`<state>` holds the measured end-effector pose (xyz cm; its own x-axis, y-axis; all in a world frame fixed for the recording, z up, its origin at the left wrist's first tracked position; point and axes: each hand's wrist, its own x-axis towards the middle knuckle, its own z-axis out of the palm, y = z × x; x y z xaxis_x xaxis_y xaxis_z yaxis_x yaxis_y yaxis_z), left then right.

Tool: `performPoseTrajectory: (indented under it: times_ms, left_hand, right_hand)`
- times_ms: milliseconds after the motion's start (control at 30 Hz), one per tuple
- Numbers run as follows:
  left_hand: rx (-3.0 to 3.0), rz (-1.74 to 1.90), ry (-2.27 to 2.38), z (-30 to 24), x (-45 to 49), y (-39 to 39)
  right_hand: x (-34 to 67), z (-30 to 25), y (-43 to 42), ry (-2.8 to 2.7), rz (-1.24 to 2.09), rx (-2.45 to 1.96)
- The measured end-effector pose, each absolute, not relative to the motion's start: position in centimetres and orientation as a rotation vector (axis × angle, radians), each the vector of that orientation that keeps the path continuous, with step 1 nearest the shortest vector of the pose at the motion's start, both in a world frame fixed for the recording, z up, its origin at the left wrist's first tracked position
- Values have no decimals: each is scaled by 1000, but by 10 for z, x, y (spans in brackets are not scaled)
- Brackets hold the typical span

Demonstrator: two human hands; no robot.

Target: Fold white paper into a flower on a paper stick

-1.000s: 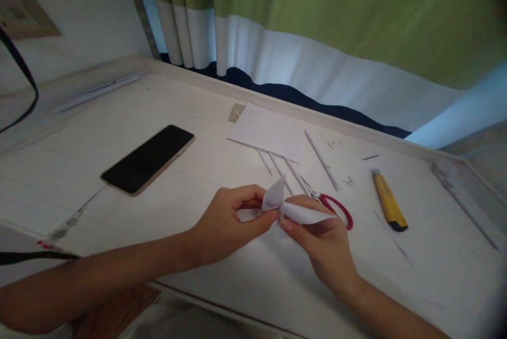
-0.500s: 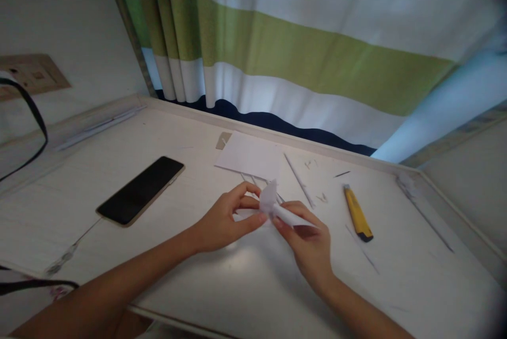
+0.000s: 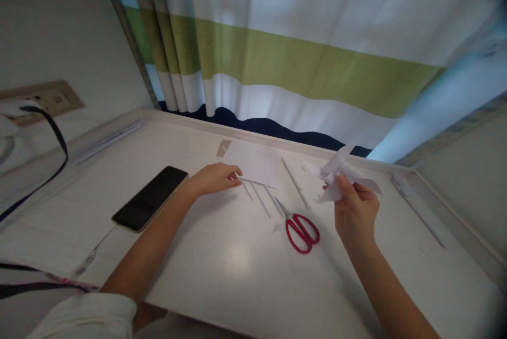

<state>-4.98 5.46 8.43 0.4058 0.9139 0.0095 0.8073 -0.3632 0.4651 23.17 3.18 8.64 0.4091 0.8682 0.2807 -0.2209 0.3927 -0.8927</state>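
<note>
My right hand [image 3: 356,207] holds up a white paper pinwheel [image 3: 332,172], pinched near its middle between thumb and fingers; its curled blades stick out around the grip. My left hand [image 3: 217,178] is over the near left corner of the white paper sheets [image 3: 255,162], fingers bent and a gap between thumb and forefinger. I cannot tell whether its fingertips touch the paper. Thin rolled paper sticks [image 3: 261,201] lie just right of that hand, partly under the sheets. Red-handled scissors [image 3: 300,229] lie between my hands, blades toward the sheets.
A black phone [image 3: 152,196] lies left of my left forearm. Another paper stick [image 3: 295,183] lies right of the sheets, and a small grey-brown piece [image 3: 224,148] by their far left corner. A raised rim [image 3: 222,130] edges the table below the curtain. A black cable [image 3: 59,141] hangs at left.
My left hand has let go of the folded paper and moved left to the sheets. My right hand has carried the pinwheel right and up, uncovering the scissors; the yellow knife is now hidden.
</note>
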Motion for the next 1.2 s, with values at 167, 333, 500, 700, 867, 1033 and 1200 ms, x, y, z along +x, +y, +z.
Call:
performPoseTrajectory:
  times_ms: [167,333,500,700,867,1033,1200]
  left_hand:
    - [2432,176,1414,99,-32,78]
    - [2597,90,1323,86,21,115]
    - [2747,95,1214,54,71,142]
    - [2970,244,823,35,104,139]
    - [3073,355,404,15,126,126]
    - [3069,594,295,8,130,122]
    - [2913,1035,488,53,112,113]
  right_hand:
    - [257,100,42,-810,744,-874]
    - [276,105,51,-793,815,-912]
    - [287,104,58,-791,932,-954]
    - [294,102,64,-794,1014,-979]
    - [300,99,68,-812,1055,-982]
    - [301,98,67,-855,1034,-944]
    - [292,104,50,-1027,995,-785]
